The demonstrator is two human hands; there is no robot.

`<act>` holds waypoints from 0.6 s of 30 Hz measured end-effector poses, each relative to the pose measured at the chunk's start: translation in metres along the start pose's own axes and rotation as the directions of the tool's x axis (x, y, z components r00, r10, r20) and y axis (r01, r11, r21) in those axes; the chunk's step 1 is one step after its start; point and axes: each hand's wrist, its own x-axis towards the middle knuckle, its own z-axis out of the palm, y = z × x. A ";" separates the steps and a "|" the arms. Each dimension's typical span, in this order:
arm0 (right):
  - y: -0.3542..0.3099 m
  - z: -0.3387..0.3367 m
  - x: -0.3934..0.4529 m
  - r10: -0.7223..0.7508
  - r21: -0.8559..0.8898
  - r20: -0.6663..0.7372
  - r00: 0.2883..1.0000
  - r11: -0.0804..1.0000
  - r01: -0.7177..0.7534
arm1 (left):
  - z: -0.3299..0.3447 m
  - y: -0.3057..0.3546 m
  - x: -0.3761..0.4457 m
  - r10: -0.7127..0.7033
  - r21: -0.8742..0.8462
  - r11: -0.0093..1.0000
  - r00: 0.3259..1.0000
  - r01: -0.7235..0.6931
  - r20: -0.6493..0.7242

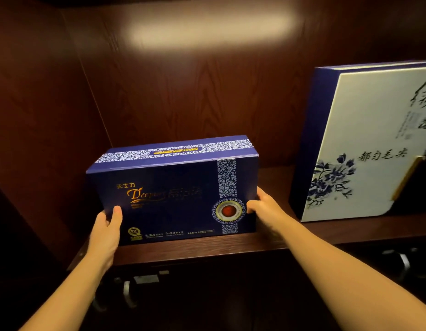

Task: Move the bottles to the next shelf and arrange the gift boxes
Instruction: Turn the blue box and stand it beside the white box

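Observation:
A dark blue gift box (173,192) with gold lettering and a white patterned band stands upright on its long edge on the dark wooden shelf (207,249). My left hand (106,232) grips its lower left corner, thumb on the front face. My right hand (262,209) holds its right side, thumb on the front near the round red emblem. A larger white gift box (364,149) with blue flowers, black calligraphy and a blue spine stands upright at the right, apart from the blue box. No bottles are in view.
The shelf niche has a dark wood back panel (195,91) and a left side wall (40,139). Below the shelf edge, metal handles (127,292) and dim shiny shapes (403,261) show in the dark.

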 end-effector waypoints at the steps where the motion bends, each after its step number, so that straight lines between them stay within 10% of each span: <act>1: -0.001 -0.001 -0.004 -0.006 -0.012 0.012 1.000 1.000 0.006 | -0.001 0.002 -0.001 0.012 0.011 1.000 1.000 -0.012 -0.001; 9: -0.011 -0.048 -0.072 0.030 -0.081 -0.195 0.980 0.996 -0.046 | 0.007 0.041 -0.059 -0.017 0.050 0.998 0.992 0.023 -0.126; 18: -0.025 -0.147 -0.169 -0.016 -0.140 -0.473 0.881 0.989 -0.058 | 0.102 0.115 -0.162 0.033 0.016 0.999 0.962 -0.038 0.273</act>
